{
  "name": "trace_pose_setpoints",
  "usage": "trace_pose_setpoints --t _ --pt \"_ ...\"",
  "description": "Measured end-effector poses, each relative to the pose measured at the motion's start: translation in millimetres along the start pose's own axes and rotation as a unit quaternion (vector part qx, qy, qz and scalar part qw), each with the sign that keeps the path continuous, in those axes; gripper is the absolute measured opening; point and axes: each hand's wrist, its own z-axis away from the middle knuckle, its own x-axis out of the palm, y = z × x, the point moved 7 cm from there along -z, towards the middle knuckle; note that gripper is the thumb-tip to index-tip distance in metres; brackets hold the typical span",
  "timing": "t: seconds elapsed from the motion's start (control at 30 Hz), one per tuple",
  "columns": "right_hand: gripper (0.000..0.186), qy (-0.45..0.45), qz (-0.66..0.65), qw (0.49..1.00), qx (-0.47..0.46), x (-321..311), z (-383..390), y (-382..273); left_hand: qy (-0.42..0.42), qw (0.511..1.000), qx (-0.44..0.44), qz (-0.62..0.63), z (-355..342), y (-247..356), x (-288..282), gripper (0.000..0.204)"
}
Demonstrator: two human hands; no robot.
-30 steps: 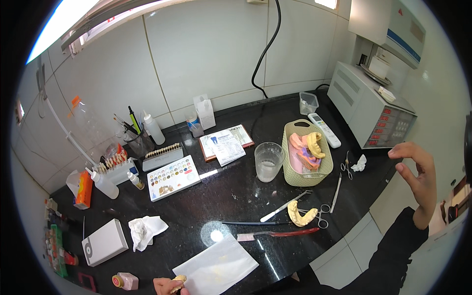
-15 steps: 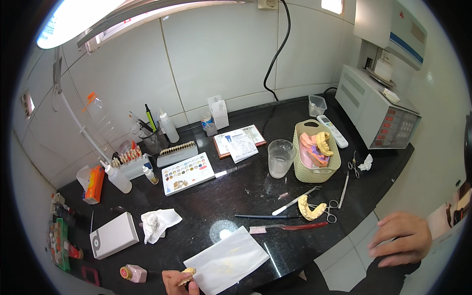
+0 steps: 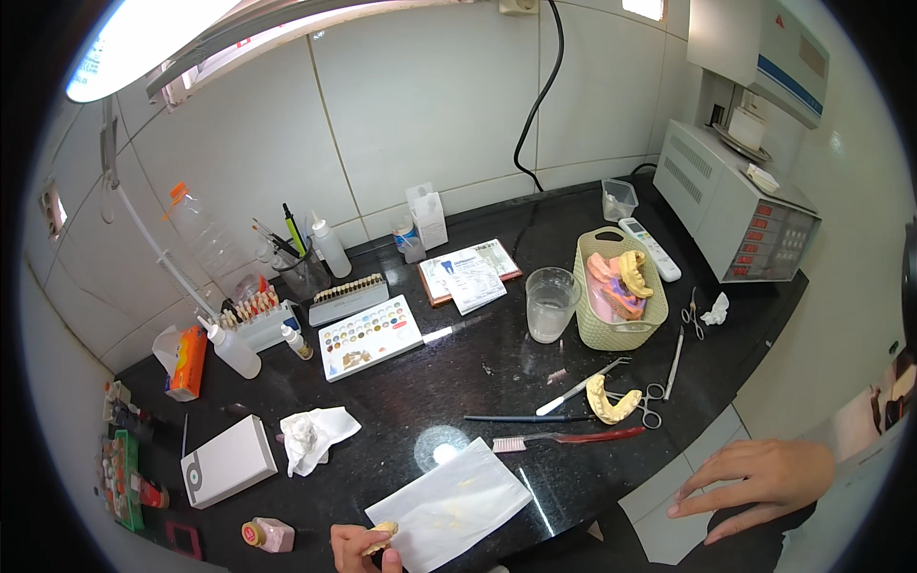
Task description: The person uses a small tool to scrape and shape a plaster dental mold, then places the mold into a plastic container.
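At the lower edge, my left hand [image 3: 360, 546] grips a small cream dental cast piece [image 3: 383, 537], beside the white paper sheet [image 3: 449, 501]. My right hand [image 3: 755, 487] hangs open over the bench's front right edge, fingers spread. Between them, a red-handled brush [image 3: 587, 435] and a dark slim tool [image 3: 525, 417] lie on the black counter. A horseshoe plaster cast [image 3: 611, 408] rests on scissor-like forceps [image 3: 652, 411]. Beside my left hand stands a pink bottle [image 3: 269, 535].
Behind are a green basket [image 3: 621, 329] of casts, a clear cup [image 3: 550, 310], paint palette [image 3: 372, 337], shade guides [image 3: 348, 298], bottles [image 3: 235, 351], white box [image 3: 228, 460], crumpled tissue [image 3: 315, 439] and grey machine [image 3: 726, 210]. A lamp [image 3: 143, 43] hangs at top left.
My right hand came down from its raised position beside the machine to the lower right, fingers now stretched out. My left hand and its cast piece sit slightly further right in view.
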Motion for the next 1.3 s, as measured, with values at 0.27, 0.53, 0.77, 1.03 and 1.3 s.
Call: trace_pose_setpoints --t 0.27,0.53,0.77,1.03,1.3 --pt "0.043 0.062 0.023 0.995 0.073 -11 31 10 0.005 1.000 -0.006 0.018 -1 -1 3 0.019" --pt "0.034 0.204 0.011 0.973 0.110 -26 76 13 0.000 1.000 -0.005 0.029 0 1 6 0.020" --pt "0.046 0.414 0.035 0.890 0.186 -45 36 79 -0.007 1.000 0.000 0.017 5 3 5 0.019" --pt "0.043 0.389 0.109 0.897 0.180 -41 -30 135 -0.007 1.000 0.003 0.015 6 4 5 0.018" --pt "0.022 0.395 0.108 0.904 0.127 -45 -51 180 -0.012 1.000 0.014 -0.019 3 6 6 0.018"
